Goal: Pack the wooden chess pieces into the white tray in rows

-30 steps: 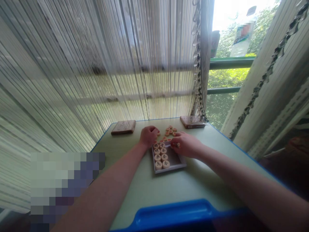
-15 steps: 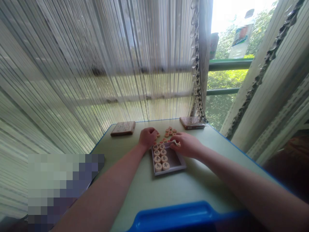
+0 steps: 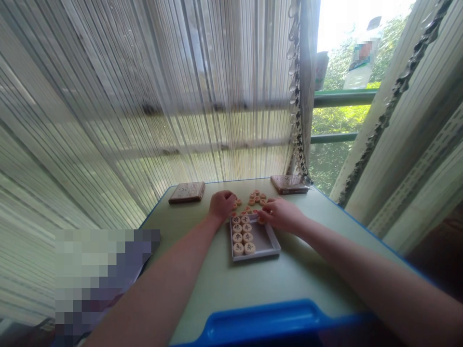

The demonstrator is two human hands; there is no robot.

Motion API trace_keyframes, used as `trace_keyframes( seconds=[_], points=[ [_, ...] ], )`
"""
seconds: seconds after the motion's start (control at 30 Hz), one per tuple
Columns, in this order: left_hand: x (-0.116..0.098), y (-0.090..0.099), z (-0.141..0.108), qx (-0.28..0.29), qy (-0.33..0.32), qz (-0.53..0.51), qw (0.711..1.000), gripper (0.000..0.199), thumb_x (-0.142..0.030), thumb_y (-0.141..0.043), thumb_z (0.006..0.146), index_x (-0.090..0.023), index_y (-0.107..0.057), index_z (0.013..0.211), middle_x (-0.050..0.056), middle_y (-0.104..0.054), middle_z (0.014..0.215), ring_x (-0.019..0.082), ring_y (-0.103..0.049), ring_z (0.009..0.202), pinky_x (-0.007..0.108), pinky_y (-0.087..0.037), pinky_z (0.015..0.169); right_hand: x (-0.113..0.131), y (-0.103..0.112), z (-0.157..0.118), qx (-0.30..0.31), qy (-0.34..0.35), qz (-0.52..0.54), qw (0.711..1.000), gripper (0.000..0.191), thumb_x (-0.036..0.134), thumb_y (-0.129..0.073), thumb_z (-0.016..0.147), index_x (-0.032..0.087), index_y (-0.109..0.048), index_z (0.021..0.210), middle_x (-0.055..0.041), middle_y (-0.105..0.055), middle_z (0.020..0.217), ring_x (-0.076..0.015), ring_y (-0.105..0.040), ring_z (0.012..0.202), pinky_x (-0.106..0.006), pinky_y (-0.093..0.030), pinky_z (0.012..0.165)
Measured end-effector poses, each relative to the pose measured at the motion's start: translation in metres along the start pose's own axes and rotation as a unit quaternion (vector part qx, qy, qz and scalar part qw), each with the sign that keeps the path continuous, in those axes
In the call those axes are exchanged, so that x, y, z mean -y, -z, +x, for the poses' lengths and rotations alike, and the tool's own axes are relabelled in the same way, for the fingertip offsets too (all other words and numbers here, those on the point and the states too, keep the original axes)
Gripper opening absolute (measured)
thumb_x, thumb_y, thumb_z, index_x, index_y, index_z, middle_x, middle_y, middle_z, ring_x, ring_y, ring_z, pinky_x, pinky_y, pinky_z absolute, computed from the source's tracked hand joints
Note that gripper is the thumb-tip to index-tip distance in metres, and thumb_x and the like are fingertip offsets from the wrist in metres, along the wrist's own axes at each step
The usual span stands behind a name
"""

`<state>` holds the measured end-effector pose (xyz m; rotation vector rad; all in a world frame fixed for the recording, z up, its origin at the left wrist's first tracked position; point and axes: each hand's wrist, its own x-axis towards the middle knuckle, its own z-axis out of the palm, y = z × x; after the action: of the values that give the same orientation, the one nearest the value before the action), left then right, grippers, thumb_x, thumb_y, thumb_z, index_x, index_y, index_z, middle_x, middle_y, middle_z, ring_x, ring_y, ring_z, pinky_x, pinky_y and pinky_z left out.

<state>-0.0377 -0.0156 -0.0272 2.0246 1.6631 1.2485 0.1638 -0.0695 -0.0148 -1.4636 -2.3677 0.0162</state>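
Eight black-marked pieces in two columns, left side of shallow grey tray on pale green table. Right hand over tray's far right corner, with fingertips at another piece inside the far rim; cannot tell if clamped or just touching. Left hand just beyond far left corner, with fingers curled together near loose pieces; cannot tell if pinching one. Red-marked pieces clustered behind tray, between two flat boxes.
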Motion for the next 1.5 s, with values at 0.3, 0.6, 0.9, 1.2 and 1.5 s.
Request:
trace_keyframes(
  seconds=[0.3, 0.6, 0.9, 1.2, 1.5],
  points=[
    [0.001, 0.0, 0.002, -0.011, 0.003, -0.002, 1.0, 0.024, -0.028, -0.047, 0.069, -0.016, -0.067, 0.06, 0.001, -0.063, 0.056, 0.013, -0.055, 0.057, 0.024, -0.034, 0.054, -0.007, -0.007, 0.009, -0.028, -0.01, 0.095, 0.995, 0.038, 0.044, -0.041, 0.084, 0.019, -0.069, 0.085, -0.0064, -0.065, 0.087, -0.0183, -0.057, 0.083, -0.028, -0.041, 0.073],
    [-0.003, -0.001, 0.0, -0.001, -0.008, 0.01, 1.0, 0.025, -0.029, -0.047, 0.069, -0.016, -0.067, 0.061, 0.002, -0.063, 0.058, 0.013, -0.054, 0.058, 0.024, -0.035, 0.054, -0.019, -0.029, 0.029, 0.0, 0.055, 0.13, 0.99, 0.05, 0.041, -0.019, 0.092, 0.021, -0.061, 0.111, -0.0027, -0.056, 0.122, -0.02, -0.04, 0.118, -0.036, -0.027, 0.1],
    [-0.007, 0.0, -0.003, 0.01, -0.004, -0.011, 1.0, 0.025, -0.028, -0.047, 0.069, -0.016, -0.067, 0.063, 0.002, -0.065, 0.06, 0.013, -0.056, 0.06, 0.024, -0.038, 0.056, -0.037, -0.024, 0.028, -0.041, 0.041, 0.061, 0.996, 0.032, 0.024, -0.039, 0.085, 0.021, -0.07, 0.09, -0.0014, -0.067, 0.101, -0.0194, -0.052, 0.09, -0.035, -0.034, 0.084],
    [-0.046, 0.004, -0.012, -0.025, 0.038, -0.156, 0.987, 0.022, -0.028, -0.049, 0.066, -0.015, -0.067, 0.062, 0.001, -0.06, 0.056, 0.012, -0.053, 0.056, 0.022, -0.037, 0.051, -0.036, -0.031, 0.03, -0.08, -0.035, 0.061, 0.994, 0.027, 0.046, -0.058, 0.071, 0.027, -0.07, 0.086, -0.0014, -0.069, 0.083, -0.0236, -0.049, 0.084, -0.033, -0.038, 0.072],
    [-0.08, 0.025, -0.037, 0.016, 0.005, -0.197, 0.98, 0.031, -0.034, -0.046, 0.074, -0.013, -0.066, 0.065, 0.002, -0.06, 0.059, 0.011, -0.052, 0.055, 0.023, -0.041, 0.053, -0.027, -0.017, 0.024, -0.139, -0.016, 0.115, 0.983, 0.017, 0.03, -0.061, 0.07, 0.021, -0.069, 0.083, -0.0034, -0.069, 0.08, -0.0198, -0.055, 0.079, -0.03, -0.041, 0.071]
  ],
)
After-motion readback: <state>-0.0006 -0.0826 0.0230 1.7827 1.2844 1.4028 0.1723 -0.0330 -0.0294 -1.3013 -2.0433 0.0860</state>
